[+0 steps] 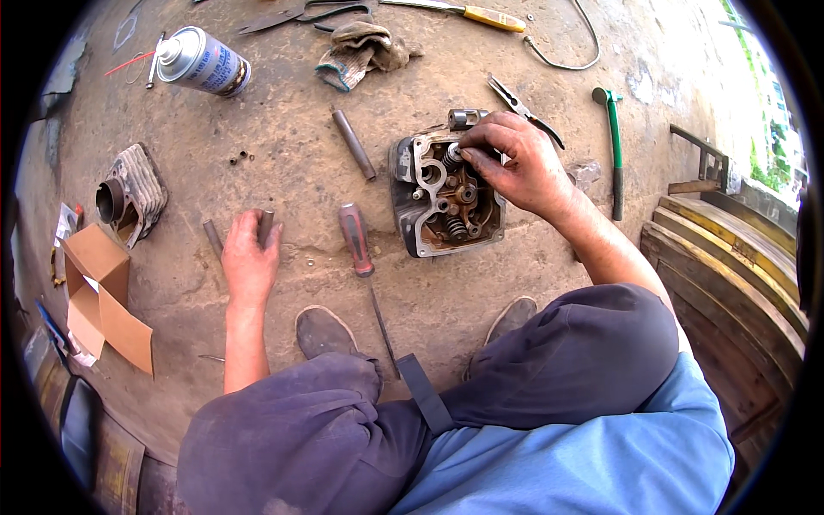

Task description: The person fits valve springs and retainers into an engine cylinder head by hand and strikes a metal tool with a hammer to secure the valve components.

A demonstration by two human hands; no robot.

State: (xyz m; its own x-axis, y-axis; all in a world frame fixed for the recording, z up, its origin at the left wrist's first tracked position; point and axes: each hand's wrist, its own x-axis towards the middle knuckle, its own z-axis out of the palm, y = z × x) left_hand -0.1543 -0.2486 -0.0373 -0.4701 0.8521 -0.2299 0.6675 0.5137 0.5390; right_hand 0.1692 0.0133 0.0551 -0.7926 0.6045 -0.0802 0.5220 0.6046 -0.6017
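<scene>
My left hand (250, 253) rests on the concrete floor, closed on a short metal rod (267, 221); a second rod (213, 237) lies just left of it. My right hand (512, 166) has thumb and forefinger pinched at the upper valve spring (450, 159) of an engine cylinder head (425, 242); whether it holds a small part is hidden. A metal cylinder (463, 119) sits at the head's upper edge. Between my hands lie a red-and-grey screwdriver (355, 239) and, higher up, another rod (352, 144). Pliers (513, 100) lie behind my right hand.
A finned cylinder (142, 193), open cardboard box (120, 318) and spray can (202, 67) are at left. A glove (365, 56), scissors (283, 19), yellow-handled tool (481, 17) and cable lie at back. A green hammer (614, 146) lies right, near stacked timber (721, 283).
</scene>
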